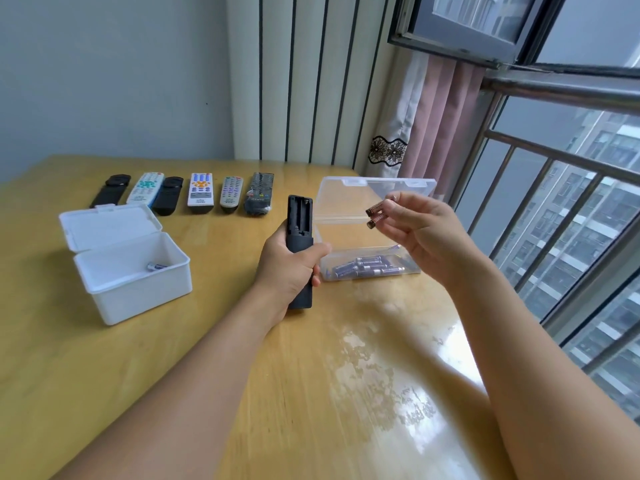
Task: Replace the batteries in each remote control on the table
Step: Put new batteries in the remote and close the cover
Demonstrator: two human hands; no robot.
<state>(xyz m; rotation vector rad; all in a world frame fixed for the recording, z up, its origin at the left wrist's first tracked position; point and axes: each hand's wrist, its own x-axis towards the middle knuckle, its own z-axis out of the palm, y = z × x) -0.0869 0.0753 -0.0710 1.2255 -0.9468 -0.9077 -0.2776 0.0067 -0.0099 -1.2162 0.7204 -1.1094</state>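
My left hand [289, 268] grips a black remote [300, 220] upright above the table, back side up, its battery bay uncovered and empty. My right hand [420, 225] pinches two brown batteries [375, 213] in the air above the clear plastic box [375, 197], to the right of the remote. Several purple batteries [367, 269] lie in that clear box. A white box [133, 271] with its lid up stands on the left, with one battery [156, 266] inside. Several other remotes [201, 194] lie in a row at the back of the table.
The wooden table [207, 341] runs to the wall at the back. A window with metal railing [554, 188] and a pink curtain [440, 123] stand close on the right, behind the clear box.
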